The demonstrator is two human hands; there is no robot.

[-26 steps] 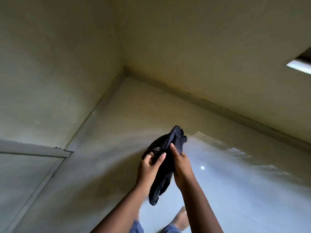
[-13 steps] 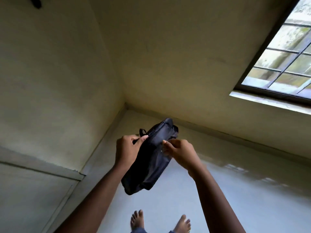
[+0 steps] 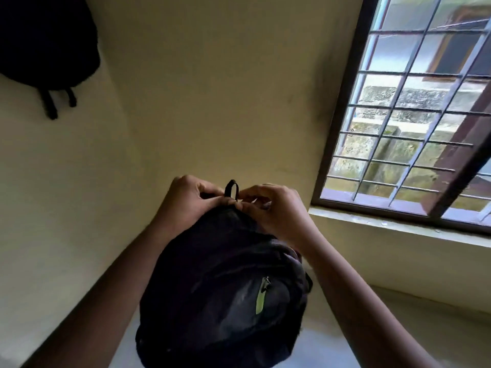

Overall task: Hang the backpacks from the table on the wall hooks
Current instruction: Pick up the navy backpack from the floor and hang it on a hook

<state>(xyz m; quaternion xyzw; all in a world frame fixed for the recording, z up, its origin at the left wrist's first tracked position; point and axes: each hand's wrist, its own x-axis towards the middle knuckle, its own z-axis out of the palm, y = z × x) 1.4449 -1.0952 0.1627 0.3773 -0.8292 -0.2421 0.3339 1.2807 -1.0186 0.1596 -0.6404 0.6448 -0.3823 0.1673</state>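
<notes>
A dark backpack (image 3: 223, 293) with a lime-green zip strip hangs in front of me, held up at chest height. My left hand (image 3: 186, 203) and my right hand (image 3: 273, 208) both pinch its top, either side of the small black hanging loop (image 3: 231, 188), which stands upright between my fingers. Another black backpack (image 3: 45, 43) hangs on the left wall at the top left corner, its straps dangling below. The hook that holds it is hidden.
A cream wall corner runs down the middle of the view. A barred window (image 3: 414, 115) with a dark frame and a pale sill (image 3: 398, 229) is on the right wall. Grey floor shows at the bottom.
I have raised the backpack higher and closer, and my view has tilted up. Both hands shifted to the top loop. The hung backpack and more of the window came into view.
</notes>
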